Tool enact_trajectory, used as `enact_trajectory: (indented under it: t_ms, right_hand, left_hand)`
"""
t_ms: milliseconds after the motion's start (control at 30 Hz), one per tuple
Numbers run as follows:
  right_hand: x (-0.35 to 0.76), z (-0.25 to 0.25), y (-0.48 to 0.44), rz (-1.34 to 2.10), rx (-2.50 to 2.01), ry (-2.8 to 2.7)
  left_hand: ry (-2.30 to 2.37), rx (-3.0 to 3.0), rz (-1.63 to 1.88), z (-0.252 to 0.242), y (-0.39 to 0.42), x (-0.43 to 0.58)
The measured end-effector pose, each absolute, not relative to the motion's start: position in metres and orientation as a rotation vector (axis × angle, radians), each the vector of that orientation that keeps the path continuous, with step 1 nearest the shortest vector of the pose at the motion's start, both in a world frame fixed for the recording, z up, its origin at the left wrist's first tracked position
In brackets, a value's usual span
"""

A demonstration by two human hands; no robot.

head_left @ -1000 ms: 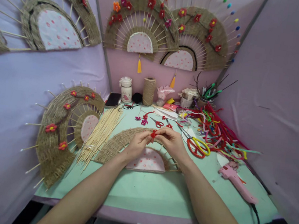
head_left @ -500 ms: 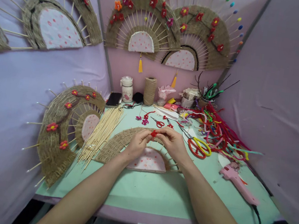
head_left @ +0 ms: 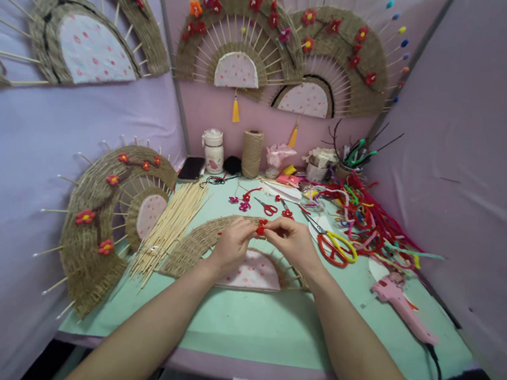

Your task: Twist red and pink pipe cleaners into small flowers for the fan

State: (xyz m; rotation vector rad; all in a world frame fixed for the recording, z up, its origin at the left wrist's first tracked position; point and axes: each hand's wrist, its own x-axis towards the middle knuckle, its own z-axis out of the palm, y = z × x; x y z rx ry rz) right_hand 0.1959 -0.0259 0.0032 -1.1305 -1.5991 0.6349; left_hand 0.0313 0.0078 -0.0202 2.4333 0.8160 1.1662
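Note:
My left hand [head_left: 231,245] and my right hand [head_left: 292,240] meet above the middle of the green table [head_left: 263,323]. Both pinch a small red pipe-cleaner flower [head_left: 261,227] between their fingertips. Under the hands lies a woven jute fan [head_left: 199,242] with a pink spotted half-circle centre [head_left: 251,275] and bare skewer ribs. Most of the fan's right side is hidden by my hands.
A bundle of bamboo skewers [head_left: 172,226] lies left of the fan, beside a finished flowered fan [head_left: 92,224]. Large red-and-yellow scissors [head_left: 333,245], small red scissors [head_left: 267,207], a pile of pipe cleaners [head_left: 366,221] and a pink glue gun [head_left: 400,305] lie right. Twine spool [head_left: 252,153] stands behind.
My hands have stayed together on the red flower, with only slight finger movement. The view has shifted a little.

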Motion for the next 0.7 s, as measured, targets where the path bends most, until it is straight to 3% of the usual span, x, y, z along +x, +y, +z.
enact_trajectory:
  t_ms: [433, 700]
  right_hand:
    - [0.193, 0.004, -0.03, 0.382, -1.16, -1.616]
    - [0.182, 0.001, -0.03, 0.717, -1.137, -1.439]
  left_hand:
    - [1.001, 2.368, 1.237, -0.02, 0.006, 0.032]
    - [0.999, 2.385, 1.285, -0.021, 0.005, 0.033]
